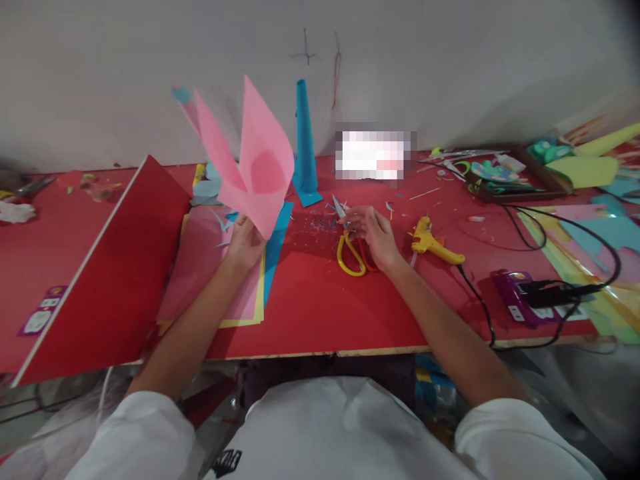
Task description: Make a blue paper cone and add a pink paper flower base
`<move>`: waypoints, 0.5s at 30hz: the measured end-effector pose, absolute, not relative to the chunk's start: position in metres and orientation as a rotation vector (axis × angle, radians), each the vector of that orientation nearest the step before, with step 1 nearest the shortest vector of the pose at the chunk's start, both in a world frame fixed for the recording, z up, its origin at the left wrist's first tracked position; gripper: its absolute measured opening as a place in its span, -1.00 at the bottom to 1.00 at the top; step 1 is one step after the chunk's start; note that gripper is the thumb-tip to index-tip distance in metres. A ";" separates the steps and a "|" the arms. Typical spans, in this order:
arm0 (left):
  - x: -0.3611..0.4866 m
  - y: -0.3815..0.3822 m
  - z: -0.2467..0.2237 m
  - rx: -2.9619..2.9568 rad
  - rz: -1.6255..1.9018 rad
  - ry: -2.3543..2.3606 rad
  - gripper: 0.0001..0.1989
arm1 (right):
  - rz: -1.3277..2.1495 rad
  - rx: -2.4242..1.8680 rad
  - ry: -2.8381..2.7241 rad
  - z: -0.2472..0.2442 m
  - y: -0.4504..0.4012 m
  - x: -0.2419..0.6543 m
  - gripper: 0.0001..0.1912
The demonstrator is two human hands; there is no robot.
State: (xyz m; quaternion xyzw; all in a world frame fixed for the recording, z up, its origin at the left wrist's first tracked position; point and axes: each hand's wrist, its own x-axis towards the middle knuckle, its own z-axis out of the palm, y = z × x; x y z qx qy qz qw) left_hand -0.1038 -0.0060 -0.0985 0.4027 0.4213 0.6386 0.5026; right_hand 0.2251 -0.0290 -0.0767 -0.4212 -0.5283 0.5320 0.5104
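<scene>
A curved, folded sheet of pink paper (pixel 267 167) rises from my left hand (pixel 246 241), whose fingers are closed on its lower edge. Beneath that hand lies a stack of pink, yellow and blue paper sheets (pixel 200 267). My right hand (pixel 374 233) grips scissors (pixel 351 261) around the pivot. Their yellow and red handles hang toward me and the blades point away; some fingers are hidden behind the hand. Between and beyond my hands a blue paper cone (pixel 305 143) stands upright on a flared base. Small paper scraps (pixel 320 227) lie scattered on the red tabletop (pixel 320 320).
Right of the scissors lies a yellow glue gun (pixel 433 243) with a black cable. A purple power strip (pixel 520 300) with plugs sits near the front right edge. A red upright board (pixel 110 260) divides the table at left. A dark tray (pixel 525 183) stands back right.
</scene>
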 end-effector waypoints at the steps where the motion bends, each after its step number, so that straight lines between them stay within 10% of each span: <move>1: -0.101 -0.007 -0.098 0.970 1.552 1.018 -0.43 | 1.284 -1.012 -1.283 -0.077 -0.029 0.225 -0.31; 15: -0.082 -0.020 -0.095 1.646 1.319 1.321 -0.61 | 1.107 -0.961 -1.306 -0.076 -0.027 0.225 -0.16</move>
